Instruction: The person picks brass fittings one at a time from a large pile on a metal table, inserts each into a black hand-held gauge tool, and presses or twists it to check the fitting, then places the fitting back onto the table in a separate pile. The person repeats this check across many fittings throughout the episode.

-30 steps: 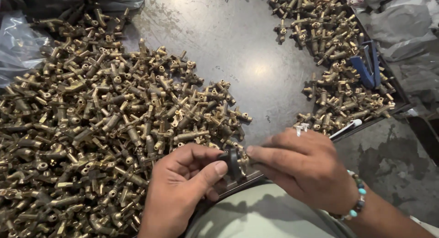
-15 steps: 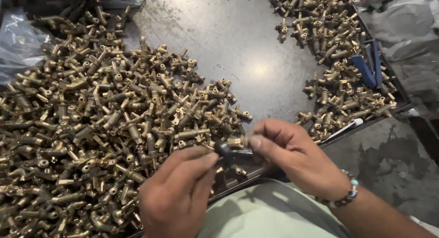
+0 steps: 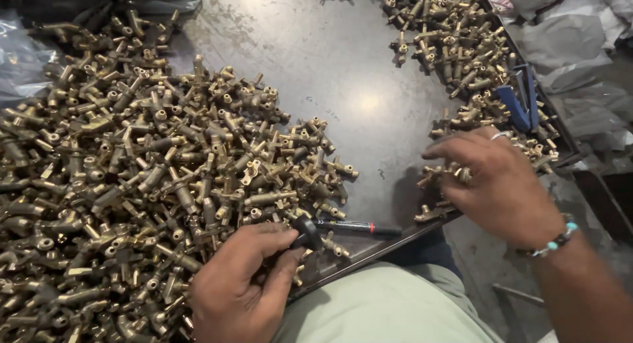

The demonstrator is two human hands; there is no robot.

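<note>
Left hand point(image 3: 241, 287) pinches what looks like a black knob point(image 3: 307, 232).

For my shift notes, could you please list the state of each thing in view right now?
Left hand: gripping a small black knob.
Right hand: open, reaching into right brass pile.
Left brass pile: loose heap.
Pen: lying flat.
Blue tool: resting on fittings.
</note>
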